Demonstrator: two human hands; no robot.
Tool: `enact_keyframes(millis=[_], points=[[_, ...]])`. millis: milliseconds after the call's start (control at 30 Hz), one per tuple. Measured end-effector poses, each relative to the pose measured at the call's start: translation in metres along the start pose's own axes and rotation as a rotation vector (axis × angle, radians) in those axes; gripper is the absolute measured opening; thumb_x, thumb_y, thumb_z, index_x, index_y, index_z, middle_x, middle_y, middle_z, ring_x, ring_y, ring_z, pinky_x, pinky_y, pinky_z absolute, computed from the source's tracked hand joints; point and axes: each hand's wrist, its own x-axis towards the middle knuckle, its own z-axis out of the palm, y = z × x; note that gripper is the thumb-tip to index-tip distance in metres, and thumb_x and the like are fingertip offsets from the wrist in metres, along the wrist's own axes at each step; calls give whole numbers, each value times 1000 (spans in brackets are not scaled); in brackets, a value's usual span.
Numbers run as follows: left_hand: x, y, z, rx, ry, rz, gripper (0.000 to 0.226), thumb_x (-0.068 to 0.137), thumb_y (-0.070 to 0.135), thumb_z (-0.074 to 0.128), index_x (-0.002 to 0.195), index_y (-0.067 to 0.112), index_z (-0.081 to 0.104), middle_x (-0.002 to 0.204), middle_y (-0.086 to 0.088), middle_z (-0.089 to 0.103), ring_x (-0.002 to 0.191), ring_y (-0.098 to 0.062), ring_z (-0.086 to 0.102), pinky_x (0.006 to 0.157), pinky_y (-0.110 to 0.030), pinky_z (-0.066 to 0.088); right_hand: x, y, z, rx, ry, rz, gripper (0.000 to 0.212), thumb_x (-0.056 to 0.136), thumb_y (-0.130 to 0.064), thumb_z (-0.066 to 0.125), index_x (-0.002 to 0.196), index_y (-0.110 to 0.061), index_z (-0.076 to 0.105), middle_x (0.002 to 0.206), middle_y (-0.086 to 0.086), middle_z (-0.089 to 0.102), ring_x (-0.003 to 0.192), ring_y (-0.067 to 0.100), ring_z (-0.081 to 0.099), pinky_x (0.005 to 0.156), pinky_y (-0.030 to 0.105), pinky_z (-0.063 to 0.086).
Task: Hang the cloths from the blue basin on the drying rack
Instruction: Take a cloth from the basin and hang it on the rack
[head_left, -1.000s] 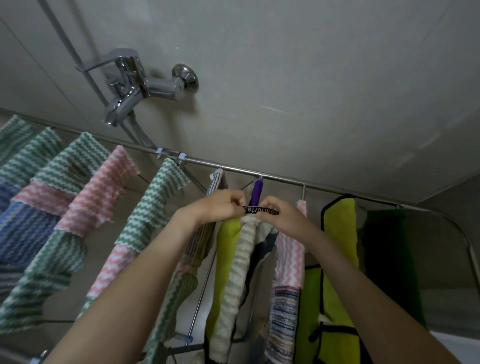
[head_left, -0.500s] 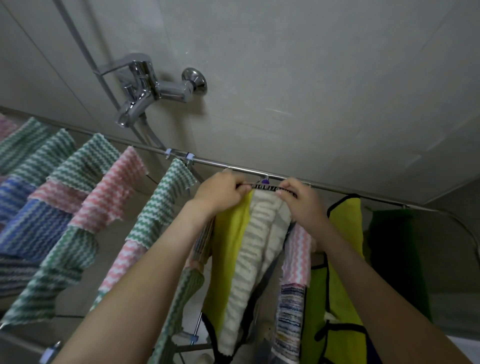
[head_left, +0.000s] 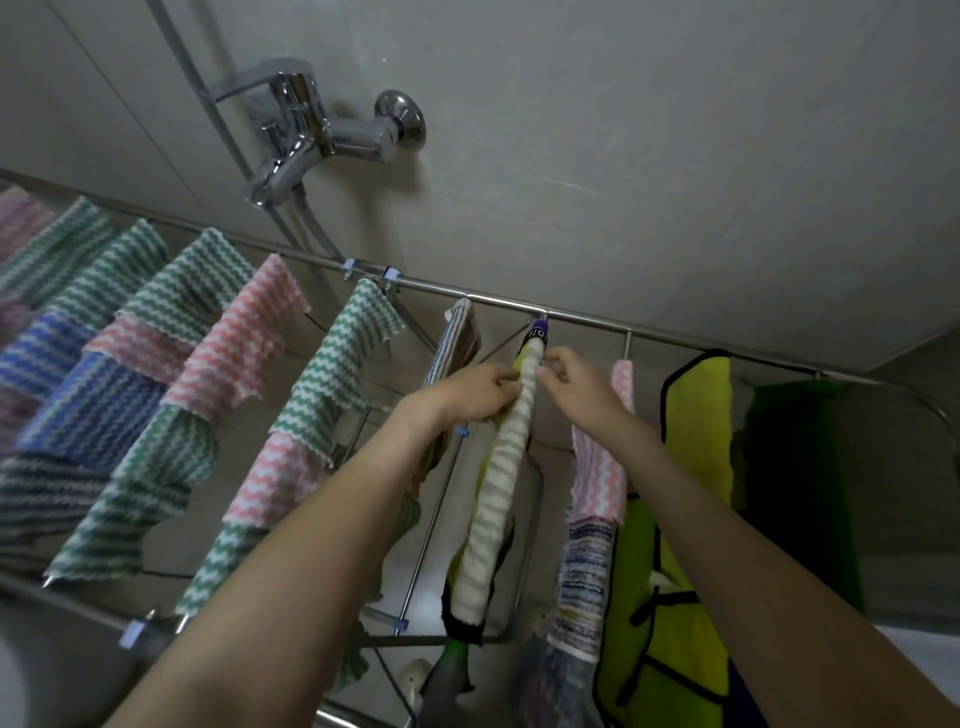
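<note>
2 hands are counted: left hand (head_left: 462, 392), right hand (head_left: 579, 387). 1 drying rack (head_left: 587, 323), 1 tap (head_left: 311, 135), 1 hose (head_left: 204, 93). Approx. 11 cloths (head_left: 358, 353) are hung along top rail; exact no. obscured by overlaps.

Purple tag (head_left: 538, 331) sitting at top end of white-and-yellow cloth (head_left: 498, 493), upper centre of frame, just under top rail of drying rack (head_left: 675, 340). Pale lettering running across lower part of tag, only few characters showing. Letters coming out too small and blurred for reading; no word or brand making itself out for certain. Rest of frame giving no legible text, label, number or sign.
</note>
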Motion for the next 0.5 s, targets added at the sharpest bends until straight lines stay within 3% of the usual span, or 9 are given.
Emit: enact_keyframes(millis=[100, 167, 267, 367, 400, 500], points=[[-14, -3, 9, -280, -113, -69, 36, 99, 26, 47, 134, 18, 46, 117, -10, 64, 101, -18, 61, 85, -29, 50, -8, -5, -3, -108, -24, -39, 32, 97, -24, 47, 126, -8, 50, 114, 16, 64, 108, 31, 58, 91, 38, 45], [-26, -6, 11, -330, -126, -91, 42, 98, 24, 49, 139, 18, 39, 110, -7, 64, 96, -16, 61, 84, -27, 49, -16, -15, -11, -161, -13, -68, 35, 97, -23, 49, 129, -9, 49, 112, 15, 64, 107, 30, 58, 89, 35, 45], [-42, -9, 6, -295, -26, -86, 50, 98, 22, 50, 143, 11, 32, 101, -10, 60, 86, -18, 57, 73, -26, 47, -32, -32, -21, -186, 55, -80, 33, 94, -21, 53, 125, -10, 53, 109, 12, 66, 105, 27, 59, 87, 30, 42], [-57, -10, 1, -184, 111, -15, 48, 97, 21, 49, 141, 7, 37, 102, -11, 61, 80, -17, 56, 66, -26, 45, -59, -47, -15, -160, 41, -115, 29, 93, -20, 55, 120, -9, 56, 107, 11, 65, 102, 25, 60, 85, 27, 41], [-63, -9, -1, -140, 158, 10, 46, 96, 22, 49, 139, 8, 40, 111, -13, 62, 85, -18, 58, 69, -26, 47, -69, -53, -11, -154, 32, -121, 29, 93, -19, 56, 120, -8, 57, 107, 11, 65, 99, 24, 59, 85, 26, 41], [-81, -10, -5, 47, 300, 66, 41, 94, 25, 50, 133, 13, 51, 129, -11, 59, 114, -24, 57, 95, -30, 46, -92, -68, -3, -149, 47, -146, 30, 93, -18, 56, 119, -5, 59, 107, 14, 65, 98, 24, 59, 80, 24, 38]])
